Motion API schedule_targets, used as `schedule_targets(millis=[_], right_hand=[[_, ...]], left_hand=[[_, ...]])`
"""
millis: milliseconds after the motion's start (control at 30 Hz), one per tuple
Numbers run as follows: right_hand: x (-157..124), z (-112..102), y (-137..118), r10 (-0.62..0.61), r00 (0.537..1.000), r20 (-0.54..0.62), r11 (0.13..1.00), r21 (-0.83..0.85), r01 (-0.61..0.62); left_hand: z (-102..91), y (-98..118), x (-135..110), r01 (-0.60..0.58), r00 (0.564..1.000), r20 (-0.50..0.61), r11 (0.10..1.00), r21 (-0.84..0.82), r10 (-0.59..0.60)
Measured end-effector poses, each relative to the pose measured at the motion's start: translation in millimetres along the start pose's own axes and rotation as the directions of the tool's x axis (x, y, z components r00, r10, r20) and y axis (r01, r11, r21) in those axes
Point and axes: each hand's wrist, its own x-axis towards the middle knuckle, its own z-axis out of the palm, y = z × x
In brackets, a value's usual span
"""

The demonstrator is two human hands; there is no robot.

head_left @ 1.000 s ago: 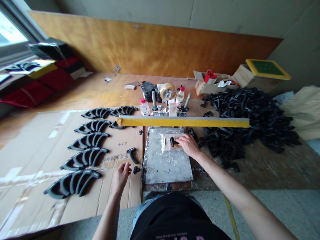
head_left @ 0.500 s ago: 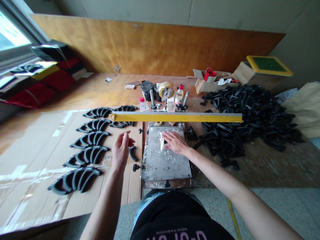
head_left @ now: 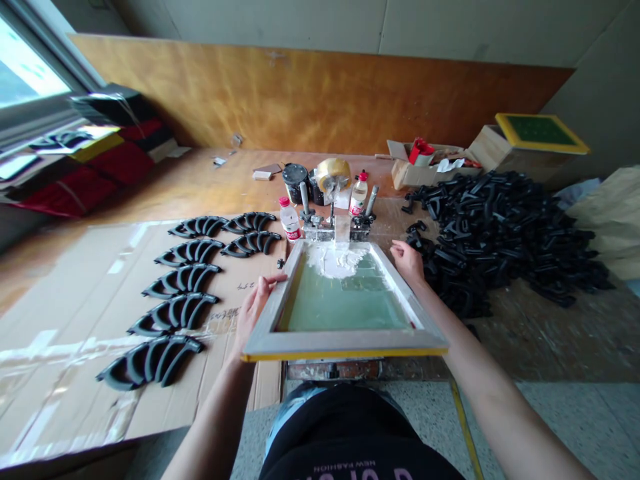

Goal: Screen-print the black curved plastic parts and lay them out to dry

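A screen-printing frame lies lowered over the work plate, its near edge toward me. It has grey-white sides, a yellow lower edge and a green mesh. White paste is heaped at the mesh's far end. My left hand is closed on the left side of the frame, fingers reaching onto its edge. My right hand is beside the frame's far right side with curled fingers; whether it holds anything is hidden. The plate beneath the frame cannot be seen.
Curved black handles lie in fanned rows on cardboard at left. A heap of black parts lies at right. Behind the frame stand bottles, black tubs, a tape roll and a clamp post. An open carton is farther back.
The frame has swung down from its raised, edge-on position and now covers the plate. My right hand has left the plate and moved right; my left hand has come to the frame's left side.
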Motion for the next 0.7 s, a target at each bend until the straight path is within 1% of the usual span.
schedule_targets(millis=[33, 67, 100, 133, 167, 200, 233, 300, 367, 400, 433, 467, 500, 567, 633, 667, 700], right_hand=[[6, 1, -11, -0.054, 0.998, -0.042, 0.999, -0.003, 0.054], [11, 4, -25, -0.141, 0.987, -0.077, 0.99, -0.016, 0.14], [16, 9, -42, -0.248, 0.964, -0.092, 0.969, -0.039, 0.245], [21, 16, -59, -0.354, 0.932, -0.075, 0.934, -0.071, 0.349], [25, 23, -75, -0.433, 0.901, -0.025, 0.897, -0.108, 0.428], [29, 30, -89, -0.472, 0.881, 0.045, 0.869, -0.147, 0.473], [31, 37, -100, -0.477, 0.87, 0.125, 0.85, -0.187, 0.493], [31, 47, -112, -0.42, 0.868, 0.263, 0.836, -0.26, 0.483], [24, 52, -112, -0.364, 0.869, 0.335, 0.832, -0.302, 0.465], [18, 54, -109, -0.368, 0.861, 0.352, 0.827, -0.3, 0.476], [9, 54, -106, -0.395, 0.842, 0.367, 0.816, -0.281, 0.505], [0, 52, -102, -0.443, 0.81, 0.383, 0.796, -0.247, 0.552], [-10, 50, -98, -0.505, 0.762, 0.405, 0.764, -0.199, 0.613], [-28, 41, -92, -0.627, 0.635, 0.452, 0.68, -0.081, 0.729], [-37, 31, -90, -0.708, 0.511, 0.488, 0.596, 0.024, 0.803], [-38, 27, -90, -0.726, 0.47, 0.501, 0.571, 0.059, 0.819], [-36, 24, -91, -0.731, 0.451, 0.512, 0.563, 0.08, 0.822]], left_hand=[[-4.2, -10, -4, 0.055, 0.998, 0.023, 0.997, 0.06, -0.057], [-6.9, -22, -7, 0.09, 0.994, 0.045, 0.991, 0.101, -0.095], [-8.3, -35, -8, 0.115, 0.99, 0.065, 0.986, 0.117, -0.123], [-8.6, -49, -8, 0.134, 0.987, 0.077, 0.984, 0.12, -0.144], [-8.0, -63, -6, 0.146, 0.985, 0.079, 0.981, 0.125, -0.156], [-7.1, -77, -3, 0.152, 0.984, 0.076, 0.978, 0.14, -0.163], [-6.2, -90, 1, 0.151, 0.984, 0.065, 0.975, 0.163, -0.164], [-5.7, -111, 7, 0.14, 0.987, 0.052, 0.969, 0.205, -0.154], [-7.2, -124, 12, 0.132, 0.987, 0.06, 0.966, 0.223, -0.149], [-8.5, -129, 13, 0.134, 0.986, 0.068, 0.965, 0.224, -0.153], [-9.9, -131, 14, 0.139, 0.984, 0.077, 0.965, 0.221, -0.159], [-11.2, -133, 14, 0.146, 0.983, 0.082, 0.966, 0.215, -0.167], [-12.1, -134, 14, 0.153, 0.981, 0.086, 0.966, 0.209, -0.174], [-12.8, -134, 14, 0.166, 0.979, 0.084, 0.965, 0.203, -0.186], [-12.1, -133, 13, 0.173, 0.98, 0.063, 0.962, 0.211, -0.19], [-11.4, -132, 13, 0.174, 0.981, 0.052, 0.96, 0.218, -0.189], [-10.6, -131, 12, 0.173, 0.981, 0.042, 0.959, 0.224, -0.187]])
